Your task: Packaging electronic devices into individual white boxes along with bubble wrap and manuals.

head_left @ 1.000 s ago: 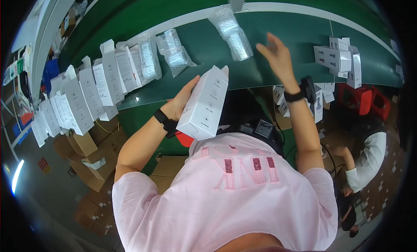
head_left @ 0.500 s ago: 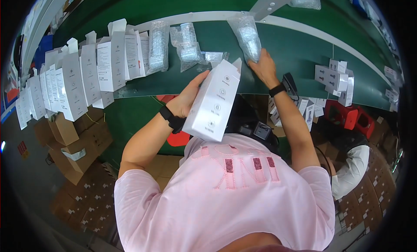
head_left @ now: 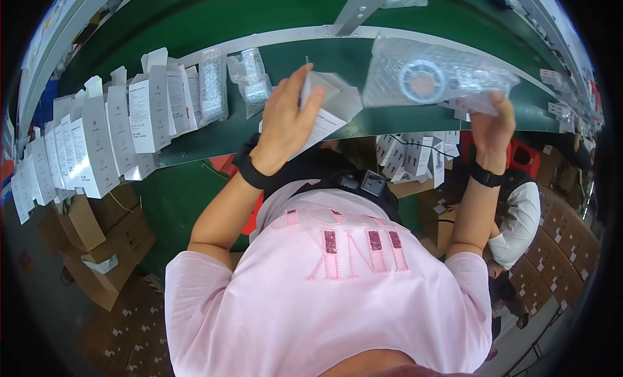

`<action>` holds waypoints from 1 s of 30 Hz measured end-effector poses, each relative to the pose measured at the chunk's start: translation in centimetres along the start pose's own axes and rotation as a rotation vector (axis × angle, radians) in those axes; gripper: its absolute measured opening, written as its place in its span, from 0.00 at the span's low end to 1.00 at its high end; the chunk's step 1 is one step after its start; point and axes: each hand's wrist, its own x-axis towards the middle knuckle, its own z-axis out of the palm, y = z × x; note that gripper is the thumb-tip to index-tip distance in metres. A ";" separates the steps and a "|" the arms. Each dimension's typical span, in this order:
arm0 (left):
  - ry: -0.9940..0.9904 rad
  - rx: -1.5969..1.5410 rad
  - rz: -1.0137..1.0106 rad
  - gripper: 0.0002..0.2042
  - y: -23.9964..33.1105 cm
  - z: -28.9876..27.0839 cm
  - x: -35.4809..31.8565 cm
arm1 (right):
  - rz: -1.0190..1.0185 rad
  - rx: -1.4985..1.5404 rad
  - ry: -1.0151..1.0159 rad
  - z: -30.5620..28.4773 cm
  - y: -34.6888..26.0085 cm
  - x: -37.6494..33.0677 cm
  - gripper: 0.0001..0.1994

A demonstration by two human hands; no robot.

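My left hand (head_left: 289, 120) is closed around a white cardboard box (head_left: 337, 101), tilted so that its open end with loose flaps faces right. In my right hand (head_left: 494, 124) is the narrow right end of a bubble-wrap package (head_left: 389, 72). A light-blue ring shows through the clear wrap. The package lies crosswise above the green table (head_left: 350, 52), its wide left end close to the box's open end but apart from it. Two more bubble-wrapped packages (head_left: 214, 85) lie on the table to the left of my left hand.
A row of upright white boxes (head_left: 91, 143), several with raised flaps, lines the table's left side. A metal post (head_left: 357, 13) rises at the back. Below the front edge are a carton of small white boxes (head_left: 415, 159), a red stool (head_left: 522, 156) and another person's white sleeve (head_left: 521, 214).
My right hand has lifted the package off the table and swung it sideways to the right. My left hand has turned the box, bringing its open end round to the right.
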 end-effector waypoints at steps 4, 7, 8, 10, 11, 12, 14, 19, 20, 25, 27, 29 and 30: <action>-0.050 0.199 0.132 0.31 2.0 2.6 0.7 | -0.127 -0.114 0.139 2.3 -4.3 0.1 0.26; -0.015 0.221 0.222 0.32 2.5 4.2 1.0 | -0.124 -0.291 0.237 5.8 -5.5 0.4 0.24; -0.018 0.219 0.227 0.32 2.1 4.7 1.4 | -0.074 -0.345 0.190 6.8 -5.5 0.8 0.22; 0.097 -0.031 0.378 0.31 0.9 5.1 1.6 | -0.022 -0.562 0.171 9.1 -4.0 1.6 0.21; 0.093 -0.035 0.380 0.31 1.2 5.1 1.5 | 0.036 -0.626 0.129 9.2 -3.6 1.8 0.21; 0.113 -0.127 0.329 0.31 1.8 4.8 1.2 | 0.036 -0.628 0.133 9.3 -3.6 2.0 0.21; 0.138 -0.218 0.273 0.31 1.8 4.9 0.8 | 0.126 -0.873 0.051 9.5 -3.5 2.2 0.19; 0.099 -0.198 0.247 0.32 2.2 5.3 -0.6 | 0.036 -1.135 -0.336 12.1 -2.8 2.4 0.21; 0.062 -0.192 0.280 0.31 2.1 5.6 -0.9 | -0.052 -1.189 -0.534 12.7 -2.3 2.8 0.21; 0.024 -0.288 0.213 0.31 0.8 6.8 -2.6 | -0.007 -1.249 -0.647 14.6 -3.2 2.2 0.17; 0.019 -0.340 0.148 0.31 1.2 6.0 -2.7 | 0.003 -1.274 -0.657 15.8 -3.4 1.8 0.16; 0.053 -0.505 0.081 0.30 1.2 5.5 -2.7 | -0.038 -1.325 -0.782 16.1 -2.0 2.2 0.14; 0.057 -0.509 0.075 0.30 0.9 5.4 -2.8 | -0.085 -1.345 -0.917 16.3 -0.9 2.5 0.13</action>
